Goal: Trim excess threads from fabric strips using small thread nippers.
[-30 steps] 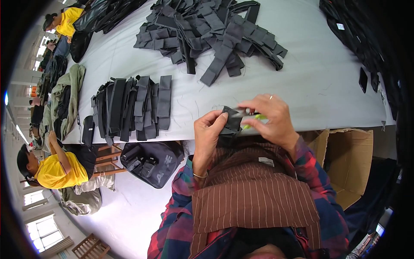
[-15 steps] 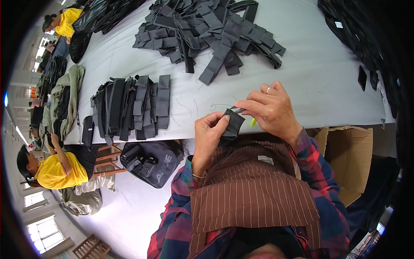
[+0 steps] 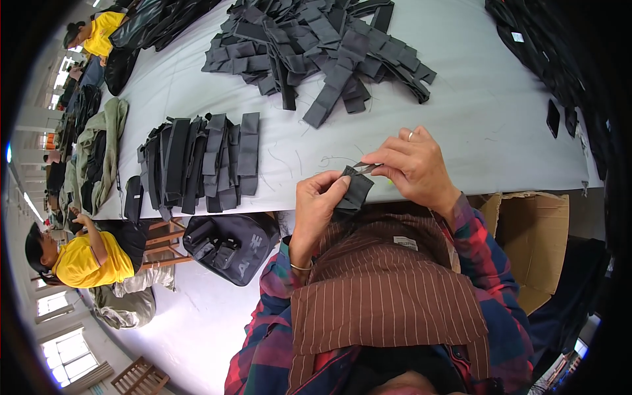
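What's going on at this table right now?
A person's left hand pinches a dark fabric strip by the near edge of the white table. The right hand holds small snips at the strip's upper end. Farther back lies a messy pile of similar strips; a row lies to the left.

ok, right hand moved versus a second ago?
Yes, slightly: the right hand has shifted forward over the white table, away from its near edge.

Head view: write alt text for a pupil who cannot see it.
A person's left hand pinches a dark fabric piece while the right hand holds a small tool at its edge. The white table holds a loose heap of dark strips and a neater row.
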Motion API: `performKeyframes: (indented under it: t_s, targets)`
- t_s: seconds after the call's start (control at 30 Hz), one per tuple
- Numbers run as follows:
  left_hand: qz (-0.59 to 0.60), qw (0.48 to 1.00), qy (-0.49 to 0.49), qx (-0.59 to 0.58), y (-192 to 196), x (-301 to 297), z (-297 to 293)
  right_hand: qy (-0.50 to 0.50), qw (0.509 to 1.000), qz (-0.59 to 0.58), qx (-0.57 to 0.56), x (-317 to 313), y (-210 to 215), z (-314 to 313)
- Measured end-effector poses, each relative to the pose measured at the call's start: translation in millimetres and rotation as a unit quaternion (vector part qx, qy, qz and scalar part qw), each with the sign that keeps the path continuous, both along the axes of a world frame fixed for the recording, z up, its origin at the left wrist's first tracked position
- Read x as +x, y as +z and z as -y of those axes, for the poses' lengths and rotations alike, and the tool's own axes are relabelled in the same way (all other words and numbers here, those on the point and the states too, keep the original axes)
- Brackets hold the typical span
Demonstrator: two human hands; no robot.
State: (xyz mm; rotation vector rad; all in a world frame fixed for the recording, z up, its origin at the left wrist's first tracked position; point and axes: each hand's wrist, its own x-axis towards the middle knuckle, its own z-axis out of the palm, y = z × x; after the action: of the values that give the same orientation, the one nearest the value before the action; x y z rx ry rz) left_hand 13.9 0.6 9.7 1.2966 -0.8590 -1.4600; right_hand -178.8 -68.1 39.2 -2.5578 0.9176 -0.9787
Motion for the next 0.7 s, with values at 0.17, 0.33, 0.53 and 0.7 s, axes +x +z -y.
performKeyframes:
  t_s: [0.17,0.33,0.53,0.7]
  targets:
    - [-0.002,1.000,-0.004,0.000,1,-2,1,-0.005,0.999,-0.004,-0.034,3,-2,-2]
    - [0.007,1.000,-0.006,-0.002,-2,-1,0,-0.008,0.999,-0.006,-0.041,4,-6,-4]
    - [-0.038,0.999,0.009,-0.007,2,6,-1,-0.075,0.995,0.055,0.023,3,-5,-8]
    - [-0.141,0.987,0.060,-0.039,17,6,0,-0.074,0.940,0.205,0.262,-2,-2,-19]
